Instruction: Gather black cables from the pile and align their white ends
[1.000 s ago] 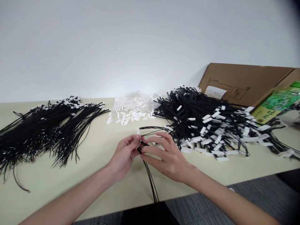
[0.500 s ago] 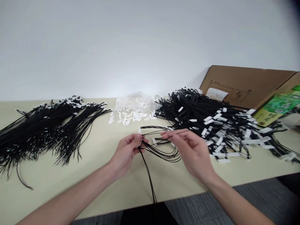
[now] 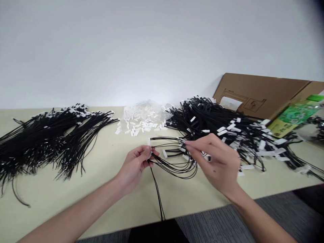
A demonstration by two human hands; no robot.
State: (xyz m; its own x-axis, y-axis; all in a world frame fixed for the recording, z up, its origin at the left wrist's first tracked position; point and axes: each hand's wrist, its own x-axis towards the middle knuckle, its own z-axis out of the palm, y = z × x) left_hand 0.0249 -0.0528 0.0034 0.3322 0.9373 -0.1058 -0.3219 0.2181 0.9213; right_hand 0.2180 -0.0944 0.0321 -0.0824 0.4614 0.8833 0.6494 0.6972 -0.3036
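Note:
My left hand [image 3: 138, 160] pinches a white connector [image 3: 149, 142] between thumb and fingers, a little above the table. Thin black wires [image 3: 177, 165] run from it, most looping to the right. A few wires hang down over the table's front edge. To the right, my right hand [image 3: 215, 160] is closed, thumb and fingertips pinched at the wires at the far end of the loops. It seems to grip a black wire; its exact end is hidden by the fingers. Behind the loops, another white connector [image 3: 164, 153] with black wires lies on the table.
A large heap of black cables with white ends [image 3: 202, 118] lies at right, another black cable heap [image 3: 48, 138] at left. Loose white connectors [image 3: 136, 128] spill from a clear plastic bag [image 3: 149, 109]. Cardboard [image 3: 255, 91] and a green package [image 3: 293, 116] stand at right.
My right hand has moved slightly right, and its fingers have turned and drawn together at the wire loops. My left hand still holds the connector. The view has shifted a little.

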